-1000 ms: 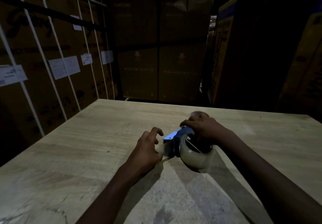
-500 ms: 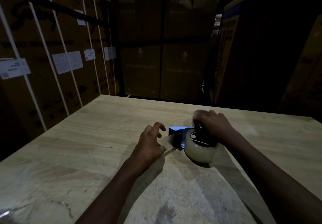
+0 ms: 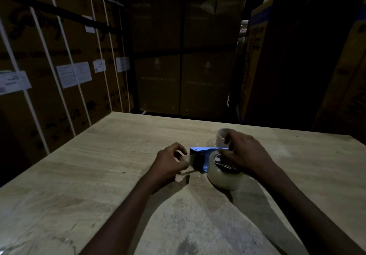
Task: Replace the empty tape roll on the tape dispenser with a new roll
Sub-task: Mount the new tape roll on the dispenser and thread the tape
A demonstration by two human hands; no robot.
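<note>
the tape dispenser (image 3: 200,158) is lying on the table (image 3: 99,165) with the new roll (image 3: 223,177) on it. the right hand (image 3: 245,153) is arching over it, clasping the roll. the left hand (image 3: 168,165), fingers curled, is pinching the tape end beside the dispenser. a small empty roll (image 3: 221,139) is sitting just behind.

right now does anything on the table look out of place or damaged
Nothing stands out. The tape dispenser lies on the wooden table with a full tape roll mounted. An empty core sits just behind the right hand; expected mid-swap. Dim light hides fine damage.
</note>
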